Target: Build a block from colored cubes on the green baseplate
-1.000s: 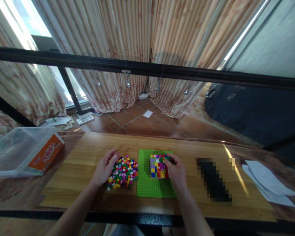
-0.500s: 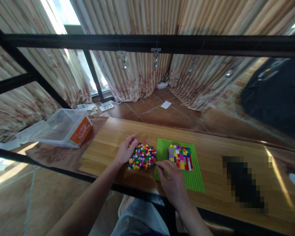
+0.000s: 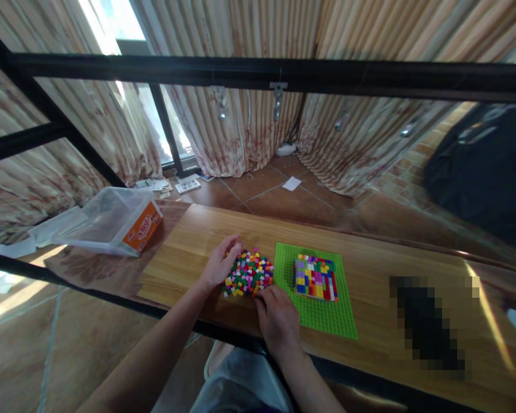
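Note:
A pile of small multicoloured building bricks (image 3: 250,274) lies on the wooden board. My left hand (image 3: 221,263) rests against the left side of the pile, its fingers stretched forward along the edge and the thumb apart. At the near right edge of the pile is my right hand (image 3: 279,318), fingertips bent down to the bricks. Whatever those fingers hold, if anything, is hidden. Right of the pile lies a green studded baseplate (image 3: 327,318), partly covered by my right hand at its near left side. On it stands a rectangular block of joined coloured bricks (image 3: 316,277).
A clear plastic bin (image 3: 107,221) with an orange label sits at the left end. A dark pixelated shape (image 3: 430,327) lies on the wooden board (image 3: 374,275) at the right. A black metal bar (image 3: 249,70) crosses beyond the table, before the curtains (image 3: 249,132).
My right hand has moved left, from the baseplate's left edge to the pile of loose bricks. My left hand stays by the pile. The view has shifted slightly.

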A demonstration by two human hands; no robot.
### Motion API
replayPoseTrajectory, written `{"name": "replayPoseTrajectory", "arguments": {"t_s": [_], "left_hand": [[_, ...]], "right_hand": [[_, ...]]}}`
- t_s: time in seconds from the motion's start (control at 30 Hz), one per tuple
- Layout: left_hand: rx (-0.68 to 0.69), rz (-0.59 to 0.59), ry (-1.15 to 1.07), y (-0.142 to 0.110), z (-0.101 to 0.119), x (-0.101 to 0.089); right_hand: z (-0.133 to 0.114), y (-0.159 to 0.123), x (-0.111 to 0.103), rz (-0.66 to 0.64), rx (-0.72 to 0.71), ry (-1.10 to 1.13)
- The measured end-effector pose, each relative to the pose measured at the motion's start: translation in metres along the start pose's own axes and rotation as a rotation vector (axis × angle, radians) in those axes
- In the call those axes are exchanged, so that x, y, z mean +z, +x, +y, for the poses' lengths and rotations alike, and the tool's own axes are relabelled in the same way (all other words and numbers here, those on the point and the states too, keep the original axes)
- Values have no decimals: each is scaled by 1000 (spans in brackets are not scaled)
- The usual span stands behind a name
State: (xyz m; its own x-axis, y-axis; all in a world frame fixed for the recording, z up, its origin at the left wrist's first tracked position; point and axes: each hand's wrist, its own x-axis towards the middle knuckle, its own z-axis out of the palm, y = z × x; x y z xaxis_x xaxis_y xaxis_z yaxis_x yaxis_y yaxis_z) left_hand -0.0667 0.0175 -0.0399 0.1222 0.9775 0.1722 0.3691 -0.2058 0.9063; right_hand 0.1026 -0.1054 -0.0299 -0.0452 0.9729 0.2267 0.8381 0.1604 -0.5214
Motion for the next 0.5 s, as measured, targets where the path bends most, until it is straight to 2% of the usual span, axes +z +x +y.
{"name": "replayPoseTrajectory", "arguments": {"t_s": [0.1, 0.2, 0.37, 0.5], "left_hand": [[-15, 0, -43, 1, -1, 0], [-29, -12, -59, 1, 0, 0], [-52, -24, -51, 2, 7, -3], [-53, -17, -63, 2, 11, -3]], "right_hand": [[1, 0, -9, 41, 52, 153], [9, 0, -29, 114, 134, 279], [38, -1, -60, 288, 192, 349], [58, -1, -70, 361, 236, 372]]}}
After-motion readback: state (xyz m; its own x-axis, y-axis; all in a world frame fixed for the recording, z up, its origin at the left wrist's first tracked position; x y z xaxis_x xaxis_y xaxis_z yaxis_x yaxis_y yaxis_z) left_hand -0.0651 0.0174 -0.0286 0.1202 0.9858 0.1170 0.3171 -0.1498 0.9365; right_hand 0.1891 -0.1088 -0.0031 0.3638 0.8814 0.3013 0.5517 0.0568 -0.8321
